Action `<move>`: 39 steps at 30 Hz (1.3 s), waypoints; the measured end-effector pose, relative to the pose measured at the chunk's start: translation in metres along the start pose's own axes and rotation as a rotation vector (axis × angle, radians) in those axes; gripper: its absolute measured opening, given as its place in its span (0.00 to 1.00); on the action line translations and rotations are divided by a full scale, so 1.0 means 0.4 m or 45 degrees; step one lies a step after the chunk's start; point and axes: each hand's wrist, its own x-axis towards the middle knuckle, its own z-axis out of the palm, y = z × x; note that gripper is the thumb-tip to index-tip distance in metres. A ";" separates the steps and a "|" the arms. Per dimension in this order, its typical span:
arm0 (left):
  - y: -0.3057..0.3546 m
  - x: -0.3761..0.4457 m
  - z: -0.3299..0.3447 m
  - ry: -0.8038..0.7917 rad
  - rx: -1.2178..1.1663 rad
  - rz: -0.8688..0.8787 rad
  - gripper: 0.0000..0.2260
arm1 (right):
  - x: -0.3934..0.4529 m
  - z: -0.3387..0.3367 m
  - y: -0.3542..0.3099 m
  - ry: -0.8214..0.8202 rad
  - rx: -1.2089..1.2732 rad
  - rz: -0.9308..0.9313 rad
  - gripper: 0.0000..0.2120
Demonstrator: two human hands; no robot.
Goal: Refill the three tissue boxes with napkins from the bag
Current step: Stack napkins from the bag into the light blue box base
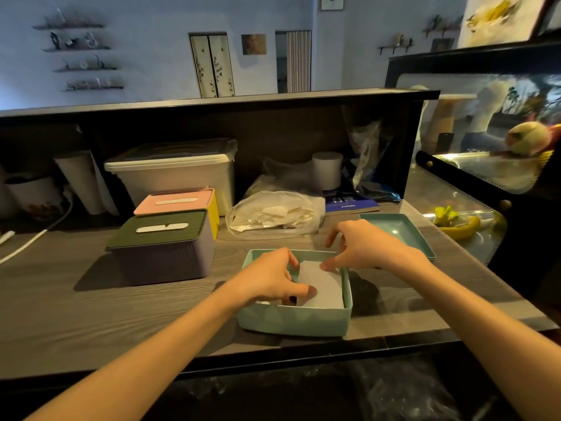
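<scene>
An open teal tissue box (291, 320) stands at the counter's near edge with a stack of white napkins (321, 287) inside. My left hand (270, 281) reaches into the box and its fingers curl onto the napkins' left edge. My right hand (364, 244) hovers over the box's far right corner, fingertips touching the napkins' far edge. The teal lid (400, 232) lies to the right behind it. A clear plastic bag of napkins (276, 215) lies behind the box. To the left stand a purple box with a green lid (161, 247) and a yellow box with a pink lid (182, 202), both closed.
A white lidded storage bin (173, 171) and a paper roll (326, 170) stand at the back under a dark shelf. A white cable (33, 238) runs across the left counter. A glass display case (485, 165) and a yellow toy (458, 223) are at the right.
</scene>
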 end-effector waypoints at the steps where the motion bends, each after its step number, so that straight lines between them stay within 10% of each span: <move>1: -0.001 0.003 0.000 -0.023 -0.021 -0.004 0.25 | 0.005 0.001 0.002 -0.006 0.005 -0.007 0.24; 11: -0.071 0.069 -0.181 0.393 -0.307 0.079 0.08 | 0.154 -0.006 0.039 0.271 0.362 -0.271 0.07; 26: -0.231 0.404 -0.087 0.852 -0.972 -0.102 0.06 | 0.469 0.189 -0.005 0.345 0.044 -0.599 0.30; 39: -0.252 0.413 -0.080 0.995 -1.032 -0.051 0.09 | 0.483 0.204 0.006 0.800 0.080 -0.709 0.16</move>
